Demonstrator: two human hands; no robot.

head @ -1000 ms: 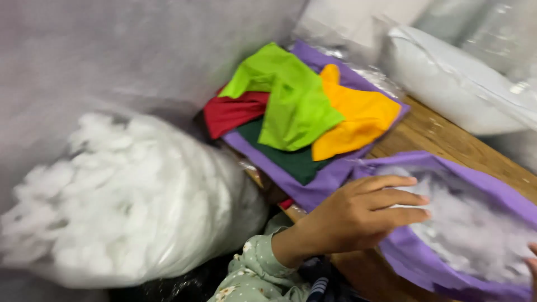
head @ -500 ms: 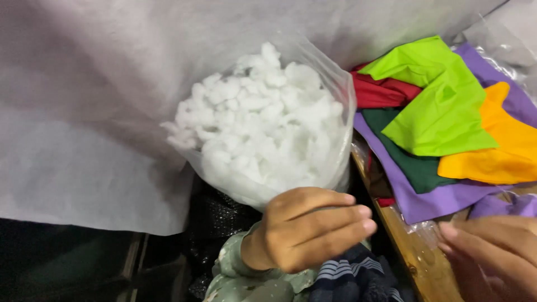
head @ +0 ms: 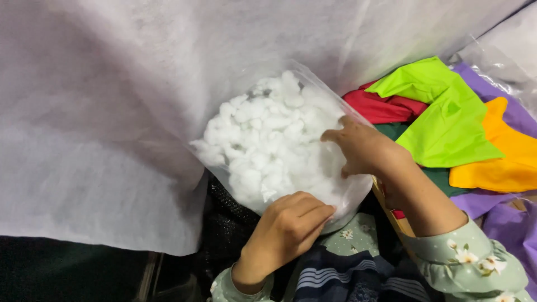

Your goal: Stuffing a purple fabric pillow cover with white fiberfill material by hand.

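starting at the left of the frame, a big grey sheet (head: 100, 128) hangs across most of the picture, and the clear bag (head: 341, 204) of white stuffing (head: 263, 140) sits just right of its lower edge, in the middle of the frame. your left hand (head: 288, 223) is below the bag, at lower centre, fingers curled shut and pinching the plastic at the bag's near rim. your right hand (head: 363, 148) comes in from the right, fingers bent and loosely spread, reaching into the bag's mouth and touching the stuffing; you can't tell from here whether it has closed on a clump. the stuffing lies up and to the left of that hand, so the right hand is the one nearer to it, while the left only holds the bag. further right, the coloured cloths (head: 447, 123) lie stacked on the table (head: 391, 215), green on top, orange and purple at the right edge, apart from both hands.
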